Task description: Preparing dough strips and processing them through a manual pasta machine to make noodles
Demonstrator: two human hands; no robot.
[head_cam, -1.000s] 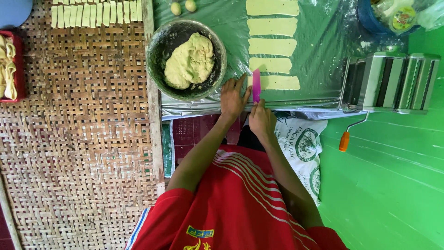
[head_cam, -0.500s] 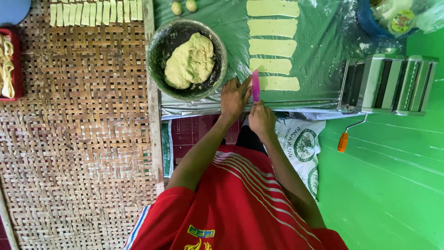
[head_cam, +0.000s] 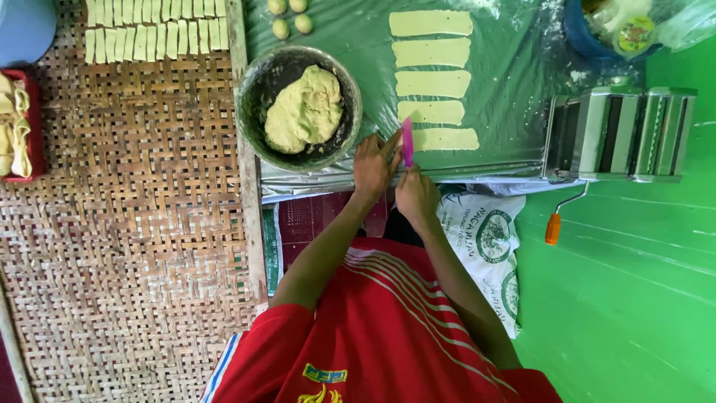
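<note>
My right hand grips a pink flat cutter that stands upright at the left end of the nearest rolled dough strip. My left hand lies beside the cutter on the green plastic sheet, fingers spread and pointing at the strip's end. Several more pale dough strips lie in a column beyond it. A dark metal bowl holding a lump of yellow dough sits just left of my left hand.
A steel pasta roller with an orange-handled crank stands on the right. On the woven mat lie rows of cut dough pieces, beside a red tray. Small dough balls and a blue tub sit further off.
</note>
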